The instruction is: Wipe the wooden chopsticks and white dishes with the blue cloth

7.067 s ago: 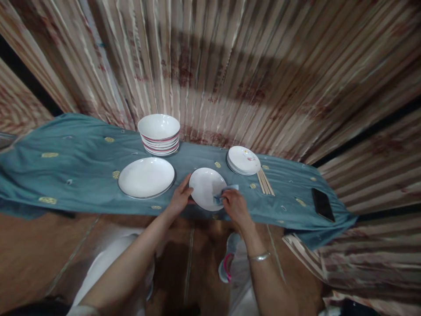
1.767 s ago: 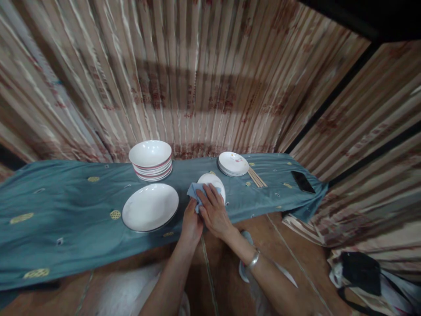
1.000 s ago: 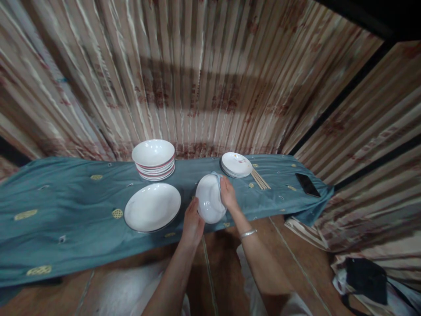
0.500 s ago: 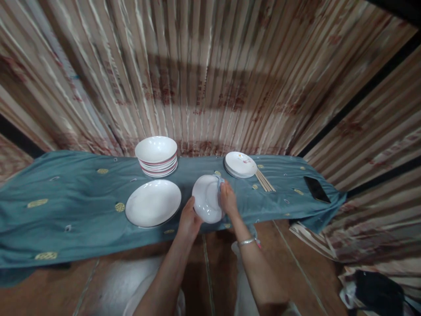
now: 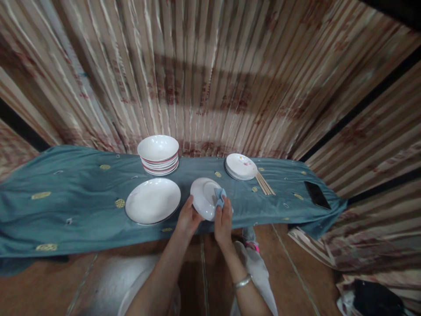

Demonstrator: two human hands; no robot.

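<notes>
A small white plate is tilted above the front edge of the table, its underside with the foot ring towards me. My left hand is closed on the plate's left rim. With my right hand I grip a light blue cloth, pressed against the right part of the plate. Left of my hands lies a large white oval plate on the cloth-covered table. Further back and to the right is a stack of small plates with a floral print on the top one.
White bowls and red-rimmed dishes are stacked at the back left. Several wooden chopsticks lie beside the small plates, and a black phone rests further right. A green tablecloth covers the table; a pleated curtain hangs behind.
My right hand has shifted from the plate's upper right rim down and inward, bringing the cloth onto its underside. The plate has tilted slightly; my left hand keeps hold of its rim.
</notes>
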